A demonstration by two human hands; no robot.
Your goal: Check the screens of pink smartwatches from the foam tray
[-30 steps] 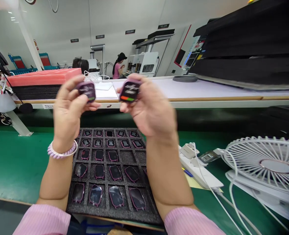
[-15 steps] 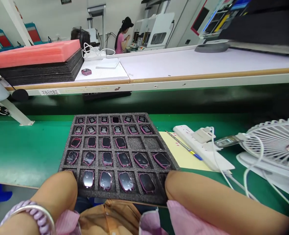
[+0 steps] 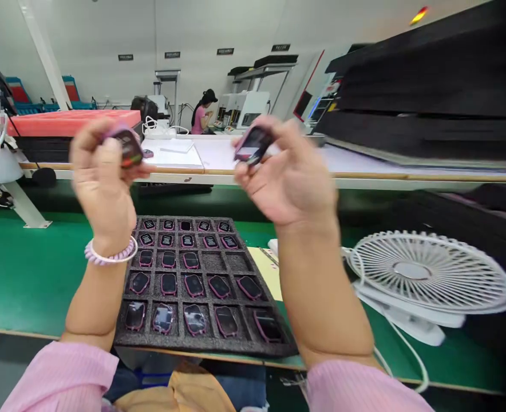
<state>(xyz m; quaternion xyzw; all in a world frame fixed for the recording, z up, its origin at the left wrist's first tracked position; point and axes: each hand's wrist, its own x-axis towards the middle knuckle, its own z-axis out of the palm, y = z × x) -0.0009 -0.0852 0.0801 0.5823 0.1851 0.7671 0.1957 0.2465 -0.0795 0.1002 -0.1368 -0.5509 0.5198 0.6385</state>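
Note:
Raised over the bench, my left hand [image 3: 105, 183] grips a smartwatch body [image 3: 126, 147] with a purple frame, its dark face turned toward me. My right hand [image 3: 293, 177], lifted to about the same height, pinches a second purple-framed smartwatch body [image 3: 253, 145] by its edges. Both hands are slightly blurred. Below them lies a dark grey foam tray [image 3: 212, 347] with rows of square pockets. Many pockets hold similar watch bodies [image 3: 193, 285], some with lit text on the screen. Two bare pockets show in the third row. My left forearm hides part of the tray's left side.
A white fan [image 3: 411, 272] stands on the green bench [image 3: 16, 274] at right, its cable running forward. Yellow paper [image 3: 267, 272] lies beside the tray. On the shelf [image 3: 227, 161] sit pink foam [image 3: 51, 121] and a black stack [image 3: 407, 86]. A person [image 3: 201, 114] sits far behind.
Both hands have come up from the tray's near corners to above shelf height, each now holding a watch body. The view has tilted upward and shifted right.

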